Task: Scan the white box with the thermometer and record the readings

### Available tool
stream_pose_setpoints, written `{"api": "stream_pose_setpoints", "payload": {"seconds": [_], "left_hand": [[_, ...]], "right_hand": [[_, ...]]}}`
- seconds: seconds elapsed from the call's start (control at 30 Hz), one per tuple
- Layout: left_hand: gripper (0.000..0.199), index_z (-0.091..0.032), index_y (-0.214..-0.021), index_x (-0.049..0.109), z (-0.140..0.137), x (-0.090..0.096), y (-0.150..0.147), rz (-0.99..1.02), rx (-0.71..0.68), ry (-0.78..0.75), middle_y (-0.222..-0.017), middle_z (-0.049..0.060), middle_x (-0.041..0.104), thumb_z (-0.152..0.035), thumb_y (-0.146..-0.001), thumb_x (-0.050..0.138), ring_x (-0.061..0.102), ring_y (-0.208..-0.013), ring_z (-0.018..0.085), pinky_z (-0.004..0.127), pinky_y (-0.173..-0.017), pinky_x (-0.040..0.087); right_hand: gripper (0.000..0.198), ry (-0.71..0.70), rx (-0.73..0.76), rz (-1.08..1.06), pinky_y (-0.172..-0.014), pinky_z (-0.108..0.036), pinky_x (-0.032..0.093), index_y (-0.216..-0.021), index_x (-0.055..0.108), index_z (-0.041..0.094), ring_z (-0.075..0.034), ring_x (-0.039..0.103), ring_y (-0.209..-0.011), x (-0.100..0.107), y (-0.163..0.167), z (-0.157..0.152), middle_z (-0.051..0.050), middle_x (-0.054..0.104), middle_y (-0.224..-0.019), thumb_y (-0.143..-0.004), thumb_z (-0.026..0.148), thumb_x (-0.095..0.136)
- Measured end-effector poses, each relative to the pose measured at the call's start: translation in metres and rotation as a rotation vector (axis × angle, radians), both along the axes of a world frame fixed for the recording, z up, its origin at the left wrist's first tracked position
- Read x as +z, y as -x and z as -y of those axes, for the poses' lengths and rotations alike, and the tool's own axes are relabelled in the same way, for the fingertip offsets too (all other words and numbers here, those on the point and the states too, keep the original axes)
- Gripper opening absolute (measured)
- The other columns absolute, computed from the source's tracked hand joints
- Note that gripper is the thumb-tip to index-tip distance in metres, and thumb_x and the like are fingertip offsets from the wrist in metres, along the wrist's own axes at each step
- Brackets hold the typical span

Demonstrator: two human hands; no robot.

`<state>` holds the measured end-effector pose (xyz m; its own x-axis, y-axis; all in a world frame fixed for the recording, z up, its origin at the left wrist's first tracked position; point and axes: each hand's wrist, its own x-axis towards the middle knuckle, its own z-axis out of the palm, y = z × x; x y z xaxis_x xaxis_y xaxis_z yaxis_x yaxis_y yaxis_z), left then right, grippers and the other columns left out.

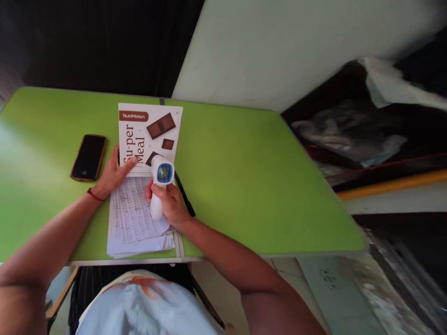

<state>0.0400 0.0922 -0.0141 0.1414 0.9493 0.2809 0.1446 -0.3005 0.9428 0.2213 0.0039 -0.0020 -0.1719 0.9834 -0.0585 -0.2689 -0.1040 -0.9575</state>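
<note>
Handwritten papers (134, 218) lie stacked mid-frame on the glossy green table (244, 186). Right hand (171, 202) grips a white plastic thermometer (159, 184) upright over them; left hand (113, 173) rests flat, fingers on a glossy box (148, 135). Flat phone (89, 157) farther left.

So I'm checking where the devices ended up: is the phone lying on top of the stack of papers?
No, the phone lies on the bare green table, left of the papers, beside the left hand.
</note>
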Motion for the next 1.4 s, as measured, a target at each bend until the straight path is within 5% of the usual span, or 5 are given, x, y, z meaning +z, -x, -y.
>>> {"api": "stream_pose_setpoints", "payload": {"seconds": [1.1,1.4], "left_hand": [[0.062,-0.018,-0.123,0.062,0.003,0.009,0.005,0.024,-0.069,0.046,-0.122,0.014,0.073,-0.063,-0.086,0.083,0.072,-0.111,0.032,0.052,-0.097,0.062],[0.073,-0.021,-0.125,0.061,-0.014,-0.013,0.011,0.13,-0.121,0.042,-0.112,0.011,0.073,-0.055,-0.071,0.097,0.074,-0.105,0.032,0.051,-0.088,0.066]], "right_hand": [[0.039,0.045,-0.017,0.022,-0.06,-0.03,0.039,-0.075,0.056,0.023,-0.014,0.05,-0.06,0.003,-0.003,0.001,0.001,0.059,-0.064,-0.078,0.057,0.073],[0.04,0.089,-0.053,0.017,-0.06,-0.03,0.039,-0.078,0.056,0.022,-0.014,0.049,-0.06,-0.003,0.002,0.009,0.003,0.058,-0.064,-0.073,0.057,0.075]]}}
